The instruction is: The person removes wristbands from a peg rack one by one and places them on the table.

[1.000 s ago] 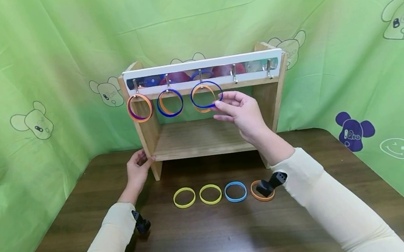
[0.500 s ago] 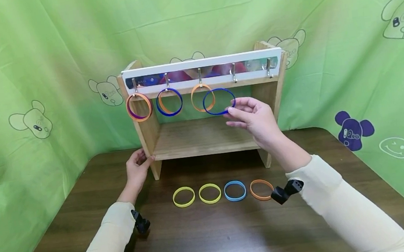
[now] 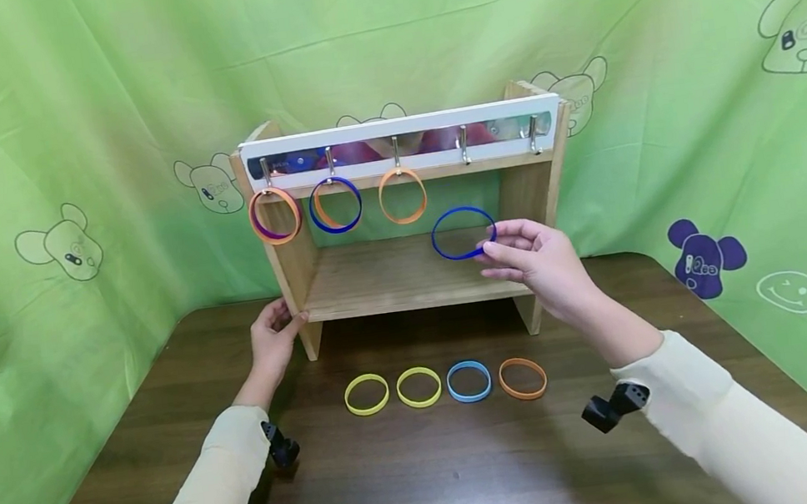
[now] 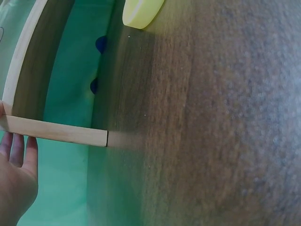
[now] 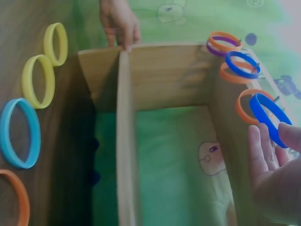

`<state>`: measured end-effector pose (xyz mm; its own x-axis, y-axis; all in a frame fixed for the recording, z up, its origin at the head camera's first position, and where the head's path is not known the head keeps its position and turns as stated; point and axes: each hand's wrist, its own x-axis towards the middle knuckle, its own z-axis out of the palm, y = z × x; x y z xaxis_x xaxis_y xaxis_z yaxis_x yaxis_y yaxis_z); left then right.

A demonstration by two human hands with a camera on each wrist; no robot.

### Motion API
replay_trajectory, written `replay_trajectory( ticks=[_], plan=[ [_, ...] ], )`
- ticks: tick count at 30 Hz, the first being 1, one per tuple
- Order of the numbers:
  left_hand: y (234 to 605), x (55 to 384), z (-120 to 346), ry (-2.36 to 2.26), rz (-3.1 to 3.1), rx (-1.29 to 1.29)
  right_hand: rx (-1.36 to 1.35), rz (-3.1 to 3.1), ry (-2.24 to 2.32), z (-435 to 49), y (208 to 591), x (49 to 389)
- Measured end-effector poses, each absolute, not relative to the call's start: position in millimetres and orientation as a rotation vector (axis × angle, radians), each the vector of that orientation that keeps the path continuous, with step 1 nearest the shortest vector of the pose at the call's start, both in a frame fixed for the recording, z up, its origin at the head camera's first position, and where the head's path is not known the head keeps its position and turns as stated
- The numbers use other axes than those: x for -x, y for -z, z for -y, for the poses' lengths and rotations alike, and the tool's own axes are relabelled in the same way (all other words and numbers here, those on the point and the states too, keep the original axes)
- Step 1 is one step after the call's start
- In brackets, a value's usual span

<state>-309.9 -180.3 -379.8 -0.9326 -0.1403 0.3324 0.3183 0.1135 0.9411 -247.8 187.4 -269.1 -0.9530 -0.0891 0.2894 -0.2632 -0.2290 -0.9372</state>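
Note:
Between thumb and fingers, my right hand [image 3: 541,260] pinches a dark blue wristband [image 3: 459,258] in front of the wooden shelf [image 3: 399,278], apart from the hooks. My left hand [image 3: 271,344] grips the front edge of the shelf's left side panel [image 4: 66,131], thumb in front and fingers on the outer side. Along the white hook rail [image 3: 395,125], the leftmost hook carries an orange wristband [image 3: 253,220] with a purple one. Beside it hang a dark blue wristband [image 3: 360,207] and an orange one. A single orange wristband [image 3: 405,221] hangs on the middle hook.
On the dark wooden table [image 3: 416,477], in front of the shelf, lie two yellow wristbands [image 3: 369,413], a light blue wristband [image 3: 471,399] and an orange wristband [image 3: 525,397] in a row. A green printed curtain [image 3: 377,37] stands behind the shelf.
My right hand has drawn the dark blue wristband away from the middle hook, down and to the right. The orange wristband stays on that hook, and my left hand keeps its place.

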Motion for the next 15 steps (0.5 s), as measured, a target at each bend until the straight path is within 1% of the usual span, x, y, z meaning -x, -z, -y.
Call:
replay_trajectory(
  ticks=[15],
  plan=[
    [380.7,311.1,179.5,1.896,2.039,0.177,-0.372,2.008,-2.306,-227.0,303.7,233.6]
  ],
)
